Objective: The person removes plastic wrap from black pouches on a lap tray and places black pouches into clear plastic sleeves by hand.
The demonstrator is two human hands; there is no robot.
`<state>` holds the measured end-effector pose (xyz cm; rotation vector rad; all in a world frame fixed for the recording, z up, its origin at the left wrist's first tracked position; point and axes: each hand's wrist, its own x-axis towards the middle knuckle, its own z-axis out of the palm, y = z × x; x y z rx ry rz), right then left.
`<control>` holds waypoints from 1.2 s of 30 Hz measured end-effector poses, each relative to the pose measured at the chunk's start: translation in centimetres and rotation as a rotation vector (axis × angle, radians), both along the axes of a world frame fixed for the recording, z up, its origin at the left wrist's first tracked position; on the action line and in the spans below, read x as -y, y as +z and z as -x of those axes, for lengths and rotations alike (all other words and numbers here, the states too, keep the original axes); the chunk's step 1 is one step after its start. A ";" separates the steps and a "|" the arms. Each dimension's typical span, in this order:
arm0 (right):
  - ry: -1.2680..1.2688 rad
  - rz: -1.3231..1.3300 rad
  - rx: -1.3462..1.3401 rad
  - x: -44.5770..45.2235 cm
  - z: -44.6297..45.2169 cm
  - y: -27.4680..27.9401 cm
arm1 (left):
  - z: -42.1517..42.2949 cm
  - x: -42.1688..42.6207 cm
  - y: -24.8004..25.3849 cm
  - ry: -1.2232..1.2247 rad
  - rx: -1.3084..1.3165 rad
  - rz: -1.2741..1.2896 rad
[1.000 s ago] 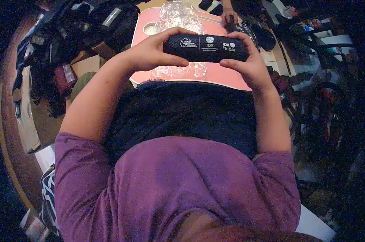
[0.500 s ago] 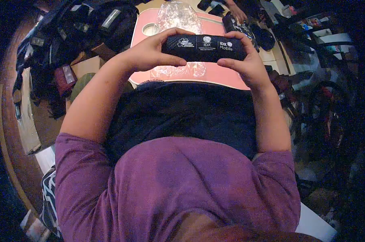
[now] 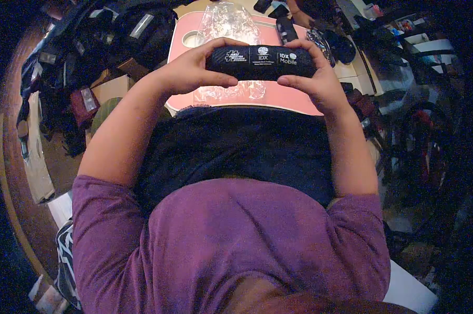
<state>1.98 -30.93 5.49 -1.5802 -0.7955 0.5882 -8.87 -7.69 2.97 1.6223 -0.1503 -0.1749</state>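
Head view, and left hand and right hand, each grip pinching one end, hold the black printed bundle, already compact, over the pink tabletop, still outside the clear plastic bag lying there.

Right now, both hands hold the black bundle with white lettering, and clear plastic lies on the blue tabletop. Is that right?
The tabletop is pink, not blue, as the head view shows. The left hand and right hand do hold the lettered black bundle, and clear plastic lies on the tabletop.
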 end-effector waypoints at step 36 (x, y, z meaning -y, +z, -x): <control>0.000 0.017 -0.032 0.4 0.7 0.0 | 0.6 0.0 -0.5 0.000 -0.032 -0.001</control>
